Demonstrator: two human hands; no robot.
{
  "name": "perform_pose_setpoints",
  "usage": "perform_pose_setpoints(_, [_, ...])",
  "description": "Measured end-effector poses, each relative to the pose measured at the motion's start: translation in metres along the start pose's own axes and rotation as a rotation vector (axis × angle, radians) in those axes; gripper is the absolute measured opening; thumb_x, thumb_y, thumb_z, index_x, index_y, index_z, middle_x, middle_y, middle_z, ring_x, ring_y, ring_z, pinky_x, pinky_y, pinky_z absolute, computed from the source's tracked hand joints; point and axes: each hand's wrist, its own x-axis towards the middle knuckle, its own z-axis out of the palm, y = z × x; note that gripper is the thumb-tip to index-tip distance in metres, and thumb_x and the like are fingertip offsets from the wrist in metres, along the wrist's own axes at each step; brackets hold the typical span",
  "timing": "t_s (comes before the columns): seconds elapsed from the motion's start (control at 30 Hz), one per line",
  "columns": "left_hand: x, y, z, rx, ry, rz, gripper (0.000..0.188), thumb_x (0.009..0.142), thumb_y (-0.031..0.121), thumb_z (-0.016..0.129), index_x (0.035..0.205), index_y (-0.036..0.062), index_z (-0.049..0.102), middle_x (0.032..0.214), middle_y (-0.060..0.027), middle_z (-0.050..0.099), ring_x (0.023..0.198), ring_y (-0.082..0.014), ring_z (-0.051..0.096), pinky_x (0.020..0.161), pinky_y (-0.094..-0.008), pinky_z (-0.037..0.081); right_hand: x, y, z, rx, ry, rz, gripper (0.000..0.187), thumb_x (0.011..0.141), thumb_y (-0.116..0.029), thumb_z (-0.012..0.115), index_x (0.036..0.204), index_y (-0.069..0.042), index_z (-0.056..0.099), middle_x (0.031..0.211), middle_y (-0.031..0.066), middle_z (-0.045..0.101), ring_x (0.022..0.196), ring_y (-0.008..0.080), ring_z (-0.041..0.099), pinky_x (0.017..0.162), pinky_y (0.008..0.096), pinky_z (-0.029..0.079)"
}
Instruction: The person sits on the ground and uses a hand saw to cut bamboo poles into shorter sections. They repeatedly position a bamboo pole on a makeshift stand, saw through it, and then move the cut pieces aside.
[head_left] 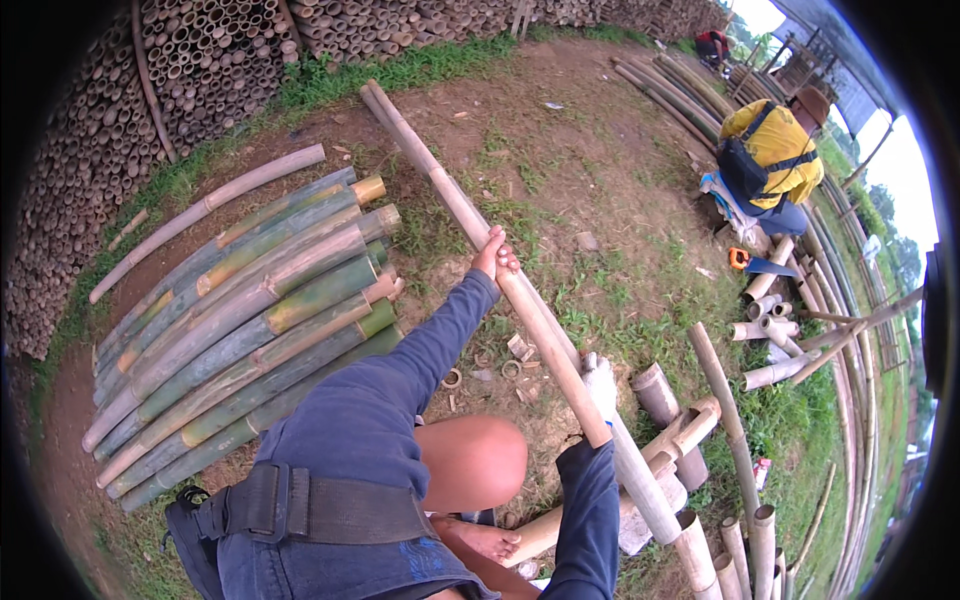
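Note:
A long, pale bamboo pole (450, 195) slants across the middle of the view, its near end by my right wrist. My bare left hand (495, 256) is closed around it partway along. My right hand (600, 384), in a white glove, grips the same pole close to its near end; its fingers are partly hidden. Just beneath and to the right runs a second bamboo pole (642, 487), on a similar slant. Cut bamboo pieces (690, 430) lie beside my right hand, and short bamboo rings (512, 369) are scattered on the ground near my knee.
Several thick green bamboo poles (250, 290) lie in a pile at left. Stacked bamboo (210, 60) lines the back. At right, a person in a yellow top (775, 140) sits near an orange-handled saw (762, 263). Upright bamboo lengths (763, 550) stand at lower right.

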Motion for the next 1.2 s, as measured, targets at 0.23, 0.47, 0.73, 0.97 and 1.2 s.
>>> perform_pose_setpoints(0.23, [0.005,-0.007,0.007,-0.024,-0.01,0.015,0.028,0.106,0.022,0.069,0.129,0.0291,0.055,0.074,0.0052,0.046,0.059,-0.0087,0.046,0.06,-0.0337,0.049,-0.006,-0.006,0.006,-0.156,-0.017,0.008,0.067,0.087,-0.058,0.076,0.139,-0.017,0.065,0.124,0.0192,0.066,0.115,0.0424,0.064,0.095,0.0556,0.054])
perform_pose_setpoints(0.47, [0.027,-0.035,-0.007,0.294,0.323,0.173,0.022,0.1,0.024,0.078,0.115,0.0127,0.067,0.082,-0.002,0.06,0.069,-0.0172,0.064,0.071,-0.0397,0.066,-0.026,-0.021,-0.002,-0.177,0.138,0.001,0.077,0.076,-0.066,0.084,0.134,-0.017,0.071,0.121,0.0166,0.069,0.11,0.0408,0.066,0.093,0.0558,0.052])
perform_pose_setpoints(0.73, [0.053,-0.036,-0.022,0.322,0.329,0.221,0.035,0.096,0.018,0.081,0.108,-0.0032,0.057,0.088,-0.0106,0.064,0.073,-0.0244,0.072,0.079,-0.0431,0.071,-0.103,-0.015,-0.008,-0.296,0.241,-0.23,0.071,0.091,-0.041,0.075,0.151,-0.008,0.056,0.137,0.0196,0.061,0.136,0.0405,0.054,0.115,0.0555,0.042])
perform_pose_setpoints(0.97, [0.045,-0.039,-0.016,0.376,0.334,0.242,0.033,0.098,0.021,0.08,0.108,-0.0004,0.057,0.091,-0.0112,0.065,0.084,-0.0292,0.077,0.083,-0.0431,0.07,-0.124,-0.064,-0.043,-0.199,0.329,-0.407,0.066,0.093,-0.028,0.075,0.154,-0.012,0.055,0.128,0.0143,0.061,0.132,0.0394,0.055,0.107,0.0573,0.048])
perform_pose_setpoints(1.2, [0.037,-0.032,-0.02,0.373,0.312,0.21,0.053,0.098,0.035,0.081,0.12,-0.0025,0.05,0.091,-0.0124,0.068,0.088,-0.0375,0.08,0.071,-0.0365,0.065,-0.024,-0.061,-0.058,-0.147,0.004,0.0,0.067,0.087,-0.051,0.083,0.141,-0.018,0.062,0.113,0.0185,0.07,0.101,0.0404,0.073,0.084,0.0516,0.06])
